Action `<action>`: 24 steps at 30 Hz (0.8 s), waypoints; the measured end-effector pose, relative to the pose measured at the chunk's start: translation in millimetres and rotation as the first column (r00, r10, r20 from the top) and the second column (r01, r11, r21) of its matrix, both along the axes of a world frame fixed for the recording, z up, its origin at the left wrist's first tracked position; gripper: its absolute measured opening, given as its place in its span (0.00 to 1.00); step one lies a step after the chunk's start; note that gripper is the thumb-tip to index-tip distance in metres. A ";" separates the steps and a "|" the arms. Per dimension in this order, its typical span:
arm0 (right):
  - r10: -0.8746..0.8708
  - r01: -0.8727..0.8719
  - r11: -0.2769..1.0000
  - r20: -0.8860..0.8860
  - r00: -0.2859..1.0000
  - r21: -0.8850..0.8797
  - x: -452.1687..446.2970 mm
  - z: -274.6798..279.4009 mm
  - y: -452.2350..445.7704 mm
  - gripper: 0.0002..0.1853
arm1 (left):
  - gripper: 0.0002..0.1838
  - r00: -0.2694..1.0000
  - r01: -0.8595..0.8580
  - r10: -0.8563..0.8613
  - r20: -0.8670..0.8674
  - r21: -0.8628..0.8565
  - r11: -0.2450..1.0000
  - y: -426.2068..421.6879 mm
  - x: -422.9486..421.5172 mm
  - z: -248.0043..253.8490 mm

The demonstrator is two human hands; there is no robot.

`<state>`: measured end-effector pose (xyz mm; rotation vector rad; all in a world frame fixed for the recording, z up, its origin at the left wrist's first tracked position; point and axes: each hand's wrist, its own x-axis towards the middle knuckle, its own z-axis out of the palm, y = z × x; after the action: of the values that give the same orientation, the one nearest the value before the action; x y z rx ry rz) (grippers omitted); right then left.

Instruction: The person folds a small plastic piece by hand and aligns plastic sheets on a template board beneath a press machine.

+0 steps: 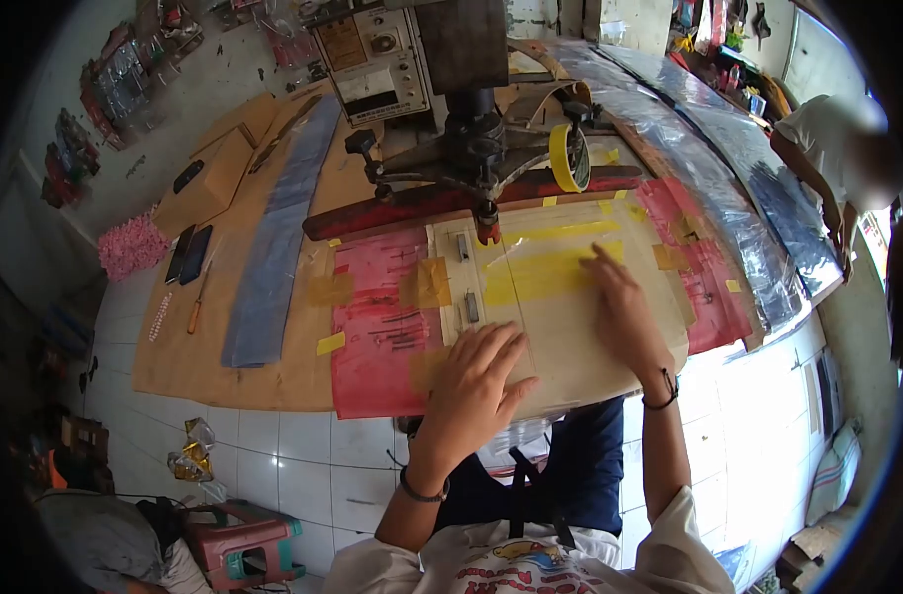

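Board (590, 342), tan and flat, lies on the bench (318, 384) beneath the machine (476, 139), in front of the person's body; yellow strips (555, 267) cross its far half, and two small metal pieces (462, 247) sit toward its left side, one nearer than the other. The left hand (471, 391) lies palm down over the near left part of the board, its fingers released, spread and pointing away from the body; the right hand (624, 317) is over the right part, its fingers loosely bent and released, the tips at the yellow strips; whether those tips press down I cannot tell.

Red sheets (382, 327) flank the board on both sides, with amber tape (434, 282) at the left joint; a red bar (372, 216) runs along the far side, and a tape roll (570, 158) hangs on the machine's arm; a control box (372, 64) stands behind.

Farther left on the bench lie a blue strip (278, 238), a screwdriver (195, 312), two dark phones (195, 255) side by side and a cardboard box (209, 188); to the right, a co-worker (817, 148) stands beside plastic-wrapped panels (709, 148); a stool (243, 540) is on the floor at lower left.
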<state>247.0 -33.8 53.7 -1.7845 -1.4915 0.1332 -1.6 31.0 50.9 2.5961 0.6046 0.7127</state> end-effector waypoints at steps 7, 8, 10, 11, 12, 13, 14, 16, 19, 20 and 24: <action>0.195 -0.167 0.980 0.408 0.892 -0.104 -37.2 5.5 10.7 0.24 | 0.30 1.000 -0.020 0.017 0.026 0.097 0.995 -2.4 -3.2 -8.6; 0.206 -0.167 0.978 0.488 0.848 -0.124 -39.7 -0.5 16.7 0.25 | 0.31 1.000 -0.011 0.008 0.028 0.087 0.996 -1.0 -2.6 -8.5; 0.255 -0.170 0.958 0.413 0.874 -0.232 -33.3 1.5 27.2 0.31 | 0.33 1.000 -0.010 0.009 0.010 0.092 0.996 0.9 -3.5 -9.5; 0.263 -0.171 0.955 0.417 0.870 -0.244 -30.1 0.6 31.9 0.31 | 0.34 1.000 -0.018 0.018 -0.007 0.103 0.995 -0.1 -3.8 -11.2; 0.270 -0.171 0.951 0.424 0.864 -0.259 -26.4 0.3 35.4 0.32 | 0.35 0.999 -0.025 0.027 -0.020 0.112 0.993 -2.2 -3.7 -13.0; 0.289 -0.176 0.942 0.424 0.858 -0.286 -22.0 1.7 39.3 0.33 | 0.36 0.999 -0.031 0.034 -0.024 0.118 0.992 -3.3 -3.3 -14.3; 0.295 -0.188 0.942 0.422 0.857 -0.278 -18.7 2.0 46.0 0.33 | 0.37 0.999 -0.038 0.041 -0.026 0.129 0.991 -3.2 -2.9 -15.0; 0.300 -0.205 0.944 0.418 0.857 -0.257 -13.7 -0.3 59.6 0.32 | 0.38 0.998 -0.060 0.064 -0.028 0.140 0.988 -3.5 -1.3 -15.3; 0.290 -0.213 0.953 0.448 0.846 -0.216 -14.0 -2.8 75.6 0.30 | 0.39 0.995 -0.094 0.098 -0.027 0.137 0.986 -4.5 1.0 -16.3; 0.262 -0.176 0.959 0.451 0.853 -0.224 -15.2 -2.4 73.2 0.30 | 0.40 0.994 -0.107 0.111 -0.017 0.137 0.985 -4.1 1.7 -18.9; 0.282 -0.180 0.948 0.424 0.861 -0.264 -30.8 1.6 51.3 0.29 | 0.41 0.988 -0.149 0.155 -0.027 0.149 0.978 -5.4 3.1 -23.8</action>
<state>216.2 17.4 55.4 -1.8848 -2.1041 -0.0105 1.5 25.6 27.1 2.7257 0.7980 0.7829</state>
